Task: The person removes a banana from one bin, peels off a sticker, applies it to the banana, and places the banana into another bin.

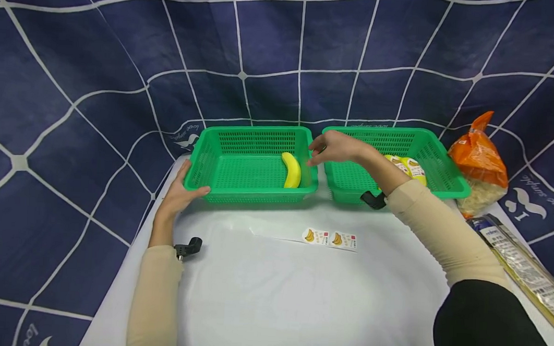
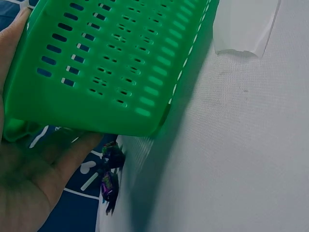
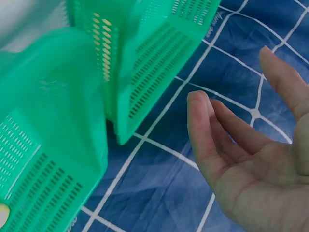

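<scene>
My left hand point(image 1: 176, 193) rests at the front left corner of the left green basket point(image 1: 257, 197). Its thumb lies along the front rim, and the straight fingers run along the left side. Inside that basket, near its right end, lies a yellow banana point(image 1: 292, 171). My right hand point(image 1: 337, 147) hovers over the gap between both baskets, its fingers slightly bent and holding nothing. In the right wrist view the right hand's fingers point(image 3: 200, 130) are apart from the basket walls. The right green basket point(image 1: 439, 163) contains yellow items point(image 1: 411, 167) with stickers, partly hidden by my right forearm.
Banana stickers point(image 1: 330, 238) on a backing strip lie on the white table point(image 1: 298, 305). An orange-topped bag point(image 1: 482, 157) stands at the far right, near a long flat packet point(image 1: 526, 264). Dark shiny wrapped pieces point(image 2: 111, 174) lie beside the left basket. Blue patterned cloth point(image 1: 274, 42) hangs behind.
</scene>
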Demonstrator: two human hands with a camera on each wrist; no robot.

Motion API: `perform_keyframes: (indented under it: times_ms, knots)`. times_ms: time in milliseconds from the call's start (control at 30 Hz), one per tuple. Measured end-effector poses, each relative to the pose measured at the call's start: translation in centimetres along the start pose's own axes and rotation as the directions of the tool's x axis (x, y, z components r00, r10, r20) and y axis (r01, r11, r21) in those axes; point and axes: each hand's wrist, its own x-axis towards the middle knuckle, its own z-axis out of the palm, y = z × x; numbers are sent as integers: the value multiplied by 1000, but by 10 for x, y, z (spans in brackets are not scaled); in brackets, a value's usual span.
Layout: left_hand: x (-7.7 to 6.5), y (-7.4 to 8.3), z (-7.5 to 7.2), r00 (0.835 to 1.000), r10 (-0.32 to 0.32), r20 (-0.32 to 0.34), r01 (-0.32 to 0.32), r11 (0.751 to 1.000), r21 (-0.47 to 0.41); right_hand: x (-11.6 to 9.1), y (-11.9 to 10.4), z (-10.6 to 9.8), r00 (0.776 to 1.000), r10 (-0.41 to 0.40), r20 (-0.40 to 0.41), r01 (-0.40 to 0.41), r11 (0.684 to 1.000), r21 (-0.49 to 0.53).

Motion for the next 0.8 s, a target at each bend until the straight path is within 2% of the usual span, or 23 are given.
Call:
perform_keyframes:
  times_ms: [233, 400, 533, 800]
  knots:
    - [-1, 3, 6, 999, -30, -11, 30, 1000, -5, 36, -8, -2, 999, 30, 23, -32, 997, 70]
    - [-11, 20, 10, 999, -22, -27, 20, 998, -59, 59, -12, -2, 997, 70, 32, -74, 989, 131]
    - [-17, 31, 12, 999, -2, -39, -1, 998, -65, 77, -11, 0, 995, 98, 33, -102, 978, 182]
    - [-20, 34, 11, 999, 7, -50, -11, 997, -72, 112, -8, 8, 991, 131, 35, -136, 972, 192]
